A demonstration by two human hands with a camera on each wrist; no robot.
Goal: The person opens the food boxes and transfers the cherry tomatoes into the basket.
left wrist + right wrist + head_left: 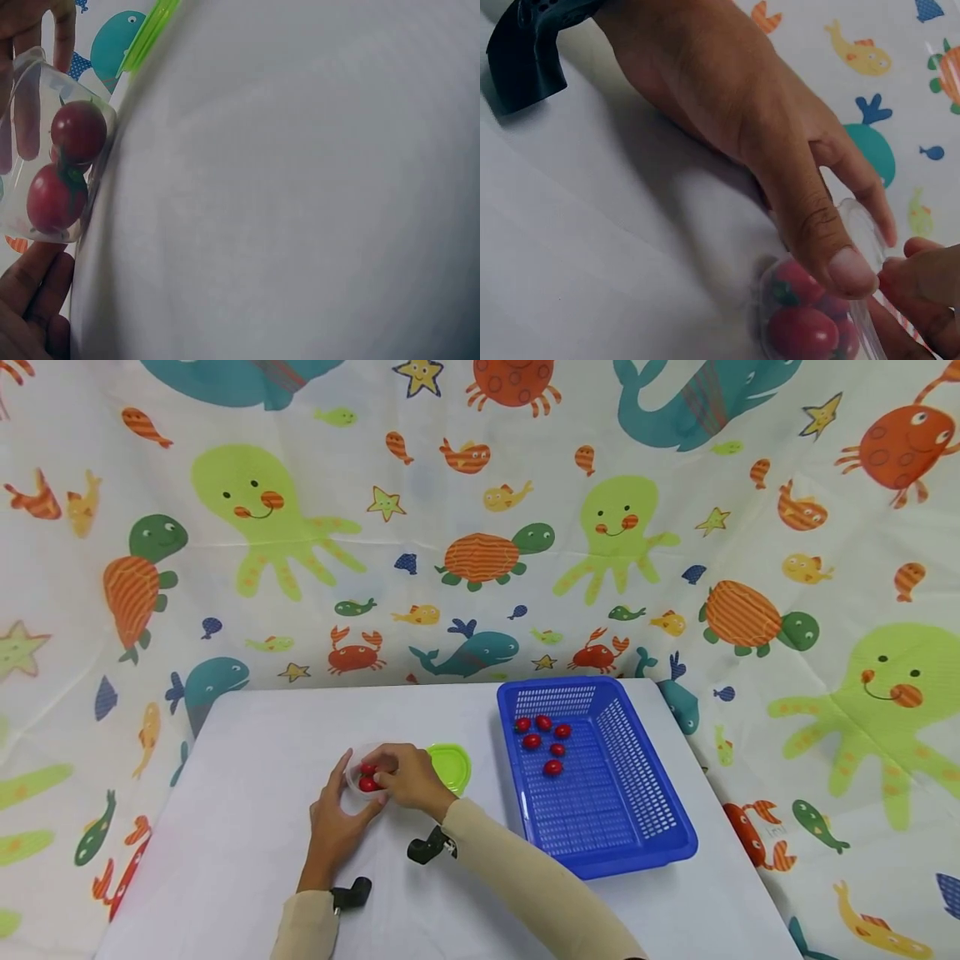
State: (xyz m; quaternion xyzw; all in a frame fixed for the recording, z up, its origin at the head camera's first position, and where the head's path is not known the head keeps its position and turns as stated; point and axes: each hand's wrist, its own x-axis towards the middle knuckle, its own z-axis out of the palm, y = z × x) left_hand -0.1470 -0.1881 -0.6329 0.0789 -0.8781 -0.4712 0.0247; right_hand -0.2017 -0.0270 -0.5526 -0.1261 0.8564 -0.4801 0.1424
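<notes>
White curtain w/ printed sea animals point(540, 460) fills bkgd. In front, white-covered table point(247, 777). On table's R side, blue rectangular plastic basket point(592, 802), long axis running far-L to near-R. Left hand point(333, 822) grips the tub by its sides, thumb near side, fingers opp. Right hand point(412, 775), fingers bent, reaches over tub's mouth; can't tell if it pinches anything. Round lime-green plastic lid point(452, 767) lies flat just R of tub, partly behind R hand. Clear plastic tub point(15, 202), L of basket, between both hands: mouth up, base-to-rim axis approx. upright. Smallest: shiny red cherry tomatoes, six in basket's far-L part point(532, 741), spaced or nearly touching, plus several piled in tub point(56, 199); exact no. unclear, stem ends pointing diff. ways.
</notes>
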